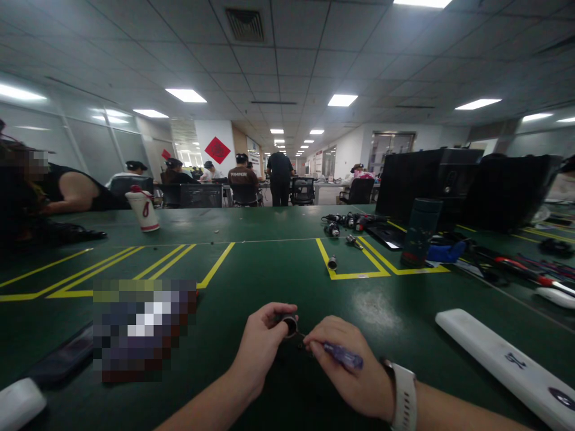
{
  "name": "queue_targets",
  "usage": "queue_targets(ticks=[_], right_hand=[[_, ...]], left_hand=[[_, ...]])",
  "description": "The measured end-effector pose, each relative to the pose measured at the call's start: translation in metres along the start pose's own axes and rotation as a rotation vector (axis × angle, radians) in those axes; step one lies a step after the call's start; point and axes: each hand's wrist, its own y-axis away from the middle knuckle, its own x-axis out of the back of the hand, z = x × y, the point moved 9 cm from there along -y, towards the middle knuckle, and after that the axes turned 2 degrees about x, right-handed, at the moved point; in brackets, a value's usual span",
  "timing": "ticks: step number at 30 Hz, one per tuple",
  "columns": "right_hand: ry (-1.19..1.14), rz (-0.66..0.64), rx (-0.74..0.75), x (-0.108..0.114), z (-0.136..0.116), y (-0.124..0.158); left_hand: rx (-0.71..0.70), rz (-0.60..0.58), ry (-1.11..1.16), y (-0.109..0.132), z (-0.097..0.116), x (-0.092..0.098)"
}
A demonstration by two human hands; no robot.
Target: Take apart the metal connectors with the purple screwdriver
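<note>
Fitting (pixel 291 326) vs screwdriver (pixel 345 355), looks mid-job

Left hand (pixel 263 341) pinches the fitting, thumb to fingers, over the green table (pixel 278 257); right hand (pixel 354 383) is closed round the screwdriver's handle, tip right by the fitting's open end, can't tell if it's biting. So this one's probably unfinished, and no telling whether the loose part (pixel 332 263) in the yellow outline (pixel 359 276) or the pile (pixel 332 230) behind it is done or waiting. Only readable text: PUMPKIN on a brown shirt (pixel 242 175); the white bar's (pixel 489 341) logo (pixel 515 360) isn't clear.
</note>
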Motion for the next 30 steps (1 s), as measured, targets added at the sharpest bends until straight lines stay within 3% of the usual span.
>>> queue_targets(ticks=[3,7,18,21,25,30], right_hand=[[-0.081,0.065,-0.197,0.009,0.02,0.0],[-0.157,-0.016,-0.46,-0.001,0.049,0.004],[-0.055,-0.091,-0.476,-0.009,0.055,0.003],[-0.206,-0.054,-0.608,-0.014,0.07,0.007],[-0.578,0.081,-0.765,-0.019,0.083,0.013],[-0.799,0.253,-0.658,-0.003,0.072,0.007]], left_hand=[[0.013,0.001,0.01,-0.001,-0.002,0.001],[0.035,-0.048,0.068,-0.004,-0.007,-0.001],[0.042,-0.049,0.057,-0.002,-0.005,-0.003],[0.048,-0.039,0.058,-0.004,-0.009,-0.002],[0.056,-0.035,0.121,-0.008,-0.014,0.002],[0.07,-0.048,0.103,-0.008,-0.016,0.003]])
